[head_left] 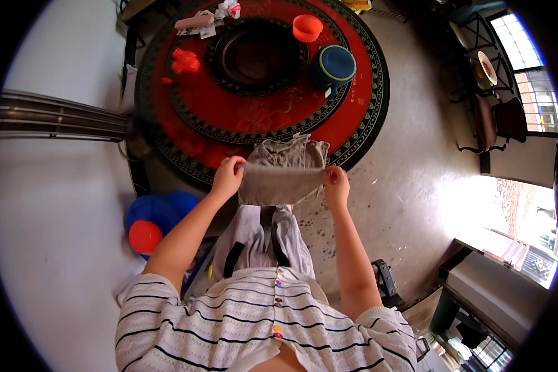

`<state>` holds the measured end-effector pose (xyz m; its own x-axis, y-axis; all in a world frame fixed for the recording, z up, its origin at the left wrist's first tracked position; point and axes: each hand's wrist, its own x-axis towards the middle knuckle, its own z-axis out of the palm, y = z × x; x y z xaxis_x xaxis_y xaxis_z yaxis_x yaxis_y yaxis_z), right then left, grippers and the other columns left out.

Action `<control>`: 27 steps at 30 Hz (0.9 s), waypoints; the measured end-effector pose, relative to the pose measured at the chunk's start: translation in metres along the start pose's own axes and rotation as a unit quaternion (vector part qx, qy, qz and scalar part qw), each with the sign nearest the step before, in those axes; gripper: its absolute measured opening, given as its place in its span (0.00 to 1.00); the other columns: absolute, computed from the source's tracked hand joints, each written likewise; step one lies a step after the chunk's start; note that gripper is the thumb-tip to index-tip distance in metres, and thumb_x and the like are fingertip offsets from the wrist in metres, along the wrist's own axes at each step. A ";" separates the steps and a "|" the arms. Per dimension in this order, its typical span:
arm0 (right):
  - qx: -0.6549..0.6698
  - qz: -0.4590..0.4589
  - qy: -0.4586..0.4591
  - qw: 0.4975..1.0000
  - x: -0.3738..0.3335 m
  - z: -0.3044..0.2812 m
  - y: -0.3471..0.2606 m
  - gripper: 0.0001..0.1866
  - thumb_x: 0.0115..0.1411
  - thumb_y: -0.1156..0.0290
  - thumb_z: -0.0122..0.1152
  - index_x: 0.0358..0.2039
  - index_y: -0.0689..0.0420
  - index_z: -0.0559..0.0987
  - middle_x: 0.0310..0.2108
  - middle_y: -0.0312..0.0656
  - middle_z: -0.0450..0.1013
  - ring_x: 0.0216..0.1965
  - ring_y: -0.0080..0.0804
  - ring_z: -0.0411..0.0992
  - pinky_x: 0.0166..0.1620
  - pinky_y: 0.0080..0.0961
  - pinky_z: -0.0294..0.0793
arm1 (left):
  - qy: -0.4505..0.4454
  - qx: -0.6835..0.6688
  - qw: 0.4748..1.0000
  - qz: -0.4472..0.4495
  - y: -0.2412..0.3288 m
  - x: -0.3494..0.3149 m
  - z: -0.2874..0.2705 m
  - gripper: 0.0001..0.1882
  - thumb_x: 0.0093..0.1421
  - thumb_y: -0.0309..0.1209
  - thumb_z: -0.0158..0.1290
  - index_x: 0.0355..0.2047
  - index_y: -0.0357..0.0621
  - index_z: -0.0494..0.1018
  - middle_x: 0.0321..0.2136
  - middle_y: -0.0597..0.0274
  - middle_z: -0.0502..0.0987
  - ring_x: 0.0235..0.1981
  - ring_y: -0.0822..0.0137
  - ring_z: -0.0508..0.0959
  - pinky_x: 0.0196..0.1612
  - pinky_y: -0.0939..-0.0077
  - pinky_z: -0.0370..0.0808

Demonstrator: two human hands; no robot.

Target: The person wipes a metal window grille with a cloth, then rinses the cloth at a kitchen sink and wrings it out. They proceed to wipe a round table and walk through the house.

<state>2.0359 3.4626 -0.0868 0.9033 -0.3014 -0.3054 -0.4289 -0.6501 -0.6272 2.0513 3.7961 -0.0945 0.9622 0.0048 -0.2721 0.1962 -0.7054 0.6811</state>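
A grey-brown cloth [279, 184] is stretched between my two hands over the near edge of the round red table [248, 115]. My left hand [230, 175] pinches its upper left corner. At the upper right corner, the fingers of my right hand [336, 184] are closed on it. The cloth's lower part hangs down in front of my legs. Just behind it, crumpled grey-brown fabric [291, 150] lies on the table's rim; whether it belongs to the same cloth I cannot tell.
On the table are a blue-green lidded pot [336, 65], a red bowl [307, 28], a crumpled red plastic bag [185, 61] and a pink case [194, 22]. Blue tubs [152, 209] with a red basin [145, 237] stand at left. Chairs [482, 121] line the right.
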 end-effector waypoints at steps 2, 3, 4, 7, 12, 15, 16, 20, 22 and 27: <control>-0.106 -0.009 0.094 0.990 0.015 0.029 -0.003 0.26 0.55 0.64 0.64 0.56 0.46 0.72 0.60 0.48 0.64 0.58 0.53 0.63 0.53 0.47 0.68 | 0.094 0.183 0.979 0.002 0.011 0.019 0.025 0.28 0.54 0.33 0.60 0.56 0.54 0.67 0.63 0.51 0.57 0.62 0.46 0.61 0.59 0.47 0.63; -0.137 -0.002 0.079 0.987 0.020 0.049 0.006 0.30 0.56 0.60 0.64 0.60 0.43 0.68 0.65 0.46 0.53 0.63 0.57 0.54 0.58 0.53 0.62 | 0.062 0.234 0.969 0.042 0.019 0.019 0.039 0.31 0.55 0.36 0.60 0.60 0.56 0.65 0.65 0.52 0.54 0.65 0.45 0.55 0.62 0.44 0.58; -0.165 0.006 0.067 0.984 0.024 0.069 0.015 0.34 0.57 0.57 0.63 0.64 0.39 0.64 0.71 0.43 0.43 0.68 0.61 0.46 0.62 0.59 0.55 | 0.031 0.283 0.955 0.085 0.034 0.018 0.049 0.34 0.56 0.39 0.60 0.63 0.59 0.62 0.67 0.53 0.51 0.68 0.44 0.50 0.65 0.40 0.53; -0.223 -0.115 0.027 0.968 0.018 0.108 0.006 0.34 0.60 0.51 0.58 0.66 0.39 0.62 0.72 0.42 0.45 0.72 0.52 0.40 0.68 0.58 0.41 | -0.020 0.278 0.920 0.275 0.017 0.019 0.100 0.38 0.57 0.46 0.57 0.67 0.66 0.56 0.71 0.61 0.43 0.71 0.49 0.42 0.68 0.39 0.44; -0.279 -0.238 0.034 0.929 0.033 0.124 0.039 0.34 0.62 0.45 0.52 0.66 0.40 0.63 0.71 0.40 0.49 0.72 0.47 0.44 0.69 0.56 0.38 | -0.101 0.242 0.927 0.270 -0.009 0.036 0.141 0.40 0.58 0.54 0.52 0.69 0.63 0.54 0.72 0.62 0.44 0.72 0.54 0.43 0.69 0.42 0.40; -0.271 -0.246 0.035 0.930 0.061 0.101 0.049 0.33 0.59 0.48 0.55 0.65 0.40 0.66 0.70 0.40 0.52 0.71 0.45 0.46 0.69 0.54 0.37 | -0.121 0.186 0.934 0.280 0.010 0.045 0.150 0.42 0.57 0.54 0.53 0.69 0.60 0.54 0.71 0.61 0.45 0.72 0.55 0.43 0.70 0.45 0.41; -0.267 -0.251 0.037 0.929 0.071 0.091 0.054 0.33 0.59 0.49 0.56 0.64 0.40 0.66 0.70 0.40 0.52 0.71 0.44 0.46 0.70 0.54 0.37 | -0.123 0.168 0.933 0.294 0.016 0.049 0.156 0.42 0.57 0.54 0.53 0.69 0.59 0.54 0.71 0.60 0.46 0.72 0.56 0.44 0.70 0.46 0.41; -0.306 -0.216 0.056 0.926 0.095 0.072 0.066 0.32 0.61 0.50 0.53 0.66 0.42 0.64 0.71 0.42 0.50 0.71 0.42 0.46 0.70 0.50 0.37 | -0.113 0.135 0.927 0.331 0.029 0.059 0.171 0.39 0.59 0.50 0.53 0.68 0.56 0.55 0.70 0.61 0.49 0.71 0.59 0.47 0.70 0.53 0.45; -0.300 -0.176 0.083 0.934 0.084 0.094 0.060 0.33 0.63 0.49 0.50 0.67 0.46 0.62 0.71 0.45 0.48 0.72 0.45 0.43 0.70 0.50 0.37 | -0.089 0.148 0.927 0.332 0.025 0.058 0.169 0.37 0.59 0.48 0.53 0.67 0.55 0.57 0.70 0.60 0.51 0.71 0.59 0.50 0.70 0.52 0.47; -0.246 -0.156 0.037 0.956 0.000 0.162 0.024 0.36 0.61 0.47 0.52 0.67 0.50 0.62 0.70 0.53 0.46 0.71 0.52 0.42 0.69 0.53 0.36 | -0.132 0.195 0.924 0.301 -0.048 0.019 0.110 0.36 0.57 0.47 0.56 0.66 0.60 0.60 0.69 0.62 0.52 0.70 0.59 0.50 0.69 0.49 0.48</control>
<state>2.0241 3.5600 -0.2173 0.9925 -0.0755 -0.0960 -0.0983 -0.9605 -0.2603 2.0393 3.7525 -0.2071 0.7855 -0.6081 -0.1153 -0.4922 -0.7266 0.4794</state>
